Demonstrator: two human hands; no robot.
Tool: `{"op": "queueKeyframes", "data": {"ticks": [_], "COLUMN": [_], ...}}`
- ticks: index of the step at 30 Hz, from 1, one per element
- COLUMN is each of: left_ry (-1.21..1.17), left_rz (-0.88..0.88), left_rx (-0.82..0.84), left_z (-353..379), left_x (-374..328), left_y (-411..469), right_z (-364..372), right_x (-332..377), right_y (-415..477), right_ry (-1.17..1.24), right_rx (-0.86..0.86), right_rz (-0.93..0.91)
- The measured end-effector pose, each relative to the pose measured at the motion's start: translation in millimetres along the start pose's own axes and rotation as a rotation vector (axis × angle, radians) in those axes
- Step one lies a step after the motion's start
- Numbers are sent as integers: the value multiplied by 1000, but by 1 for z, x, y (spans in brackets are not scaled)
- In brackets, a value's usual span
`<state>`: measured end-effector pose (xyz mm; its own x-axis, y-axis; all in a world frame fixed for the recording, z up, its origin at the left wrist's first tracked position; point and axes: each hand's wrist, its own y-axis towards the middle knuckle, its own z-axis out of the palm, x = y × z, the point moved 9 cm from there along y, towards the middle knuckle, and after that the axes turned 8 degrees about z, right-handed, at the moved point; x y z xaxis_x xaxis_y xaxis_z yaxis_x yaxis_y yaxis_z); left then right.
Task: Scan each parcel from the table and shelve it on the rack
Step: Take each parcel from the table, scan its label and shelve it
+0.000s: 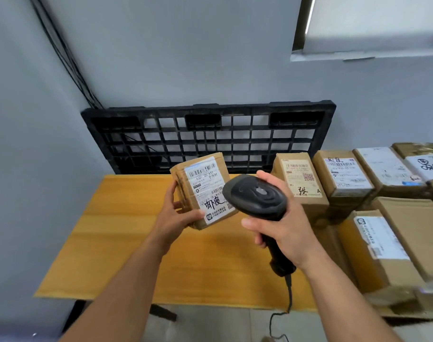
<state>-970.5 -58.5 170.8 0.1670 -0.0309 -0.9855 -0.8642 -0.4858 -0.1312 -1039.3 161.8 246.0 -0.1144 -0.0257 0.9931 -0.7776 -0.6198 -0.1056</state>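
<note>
The left grip [177,218] clasps one labelled parcel [205,191] above the yellow table [126,243], while the right grip [284,233] wraps one black scanner [257,196] just beside it. Roughly six more boxes [300,183] crowd the right side; the far ones blur.

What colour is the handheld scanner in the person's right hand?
The scanner is black, seen best in the head view.
</note>
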Motion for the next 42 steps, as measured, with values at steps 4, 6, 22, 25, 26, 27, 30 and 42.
{"op": "queueKeyframes", "data": {"ticks": [4,6,22,25,26,27,30,42], "left_ry": [14,4,1,4,2,1,-9,-5], "left_rz": [16,23,56,56,57,57,54,28], "left_rx": [-44,-59,-66,-48,-45,-43,-38,-142], "left_z": [-32,-44,-105,-108,-109,-110,-112,-133], "left_x": [1,2,9,12,13,15,18,26], "left_y": [-22,-32,-75,-83,-86,-89,-101,-174], "right_z": [39,56,125,134,137,139,145,171], "right_x": [16,20,24,24,23,21,18,6], "right_y": [-21,-30,-85,-97,-101,-104,-113,-150], "right_ry": [20,12,-51,-21,-12,-1,-1,-27], "right_rx": [68,97,38,32,31,28,20,131], "right_rz": [-37,-41,-80,-92,-91,-85,-70,-35]}}
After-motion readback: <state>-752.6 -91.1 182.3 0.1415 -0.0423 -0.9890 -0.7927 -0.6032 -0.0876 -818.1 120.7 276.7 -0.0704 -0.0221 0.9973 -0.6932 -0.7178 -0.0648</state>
